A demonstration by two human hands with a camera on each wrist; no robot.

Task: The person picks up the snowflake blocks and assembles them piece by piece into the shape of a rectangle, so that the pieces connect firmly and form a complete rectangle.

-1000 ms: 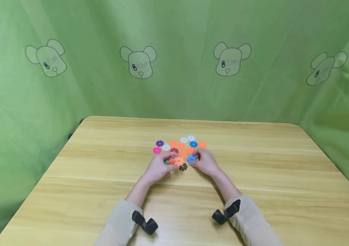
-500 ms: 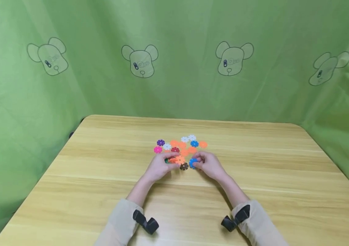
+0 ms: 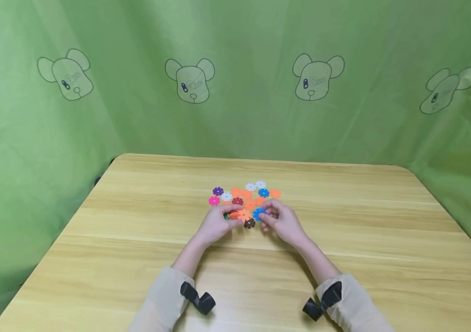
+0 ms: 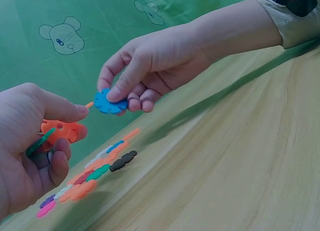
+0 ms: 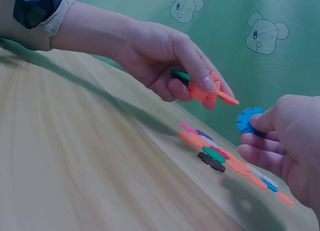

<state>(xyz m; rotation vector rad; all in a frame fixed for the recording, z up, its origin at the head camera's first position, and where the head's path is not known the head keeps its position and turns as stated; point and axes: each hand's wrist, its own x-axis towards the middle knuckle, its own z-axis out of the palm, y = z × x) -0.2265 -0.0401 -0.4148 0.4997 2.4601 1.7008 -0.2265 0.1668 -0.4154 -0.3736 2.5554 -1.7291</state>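
Blue, the notched disc (image 5: 245, 120) is held in the air above the bench (image 3: 94, 258), pinched between the thumb and fingers of the right hand (image 3: 287, 226); just beside it, the left hand (image 3: 214, 226) grips a cluster of orange pieces (image 5: 204, 93) with a green disc (image 5: 180, 76) among them (the fingers hide how the green one is seated). In the head view a narrow gap parts the blue disc from the cluster. The step in hand appears to be the joining of the two by their rim slits. For a sound joint, the cluster is best kept steady in the left hand, with a free slit facing the blue disc; the latter is best turned until one of its own slits meets it, the two planes crossing, and pressed straight in, thumb clear of the chosen slit. Twisting would probably strain the thin rims. Below, loose discs, including a dark brown disc (image 3: 250, 223) and a purple disc (image 3: 218, 191), lie on the bench. Lettering: the green cloth (image 3: 244, 129) carries outlined animal heads (image 3: 196, 76), each with a short pale word too faint to read with certainty; the black wrist devices (image 3: 205, 303) and the discs show no legible label.
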